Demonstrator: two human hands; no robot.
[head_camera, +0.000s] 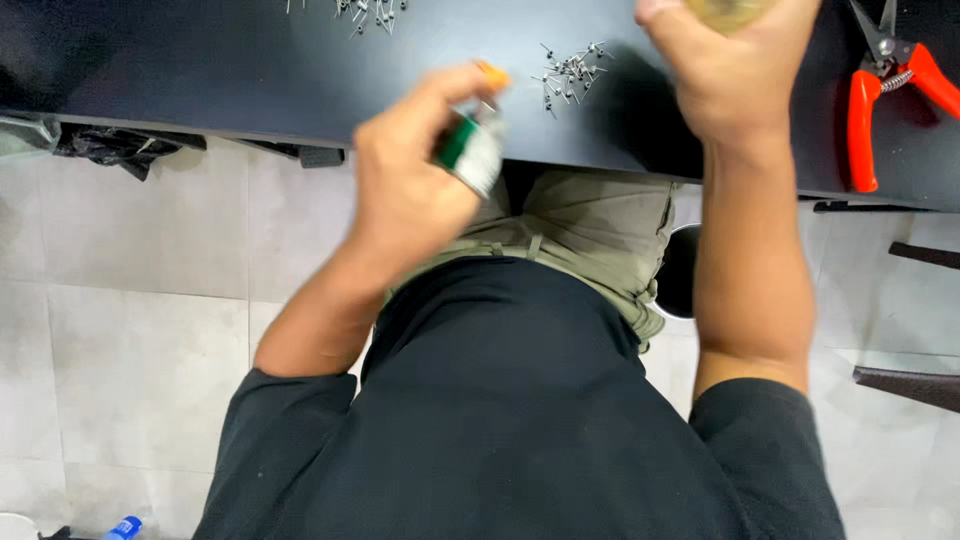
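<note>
A small green-and-white tube with an orange tip (474, 140) sits gripped in the left hand (405, 185) fingers. The right hand (735, 70) closes on a yellowish object (728, 10) — mostly hidden. Between them, small metal pins (572, 72) lie on the dark counter (200, 70); orange-handled snips (885, 85) lie beyond the right fingers.

Small metal parts and cutters lie on a dark, smooth-topped work table (200, 70).
A loose cluster of small metal pins (572, 72) sits near its front edge, a second scatter of pins (365, 12) farther back, and orange-handled metal shears (885, 95) at the right.
</note>
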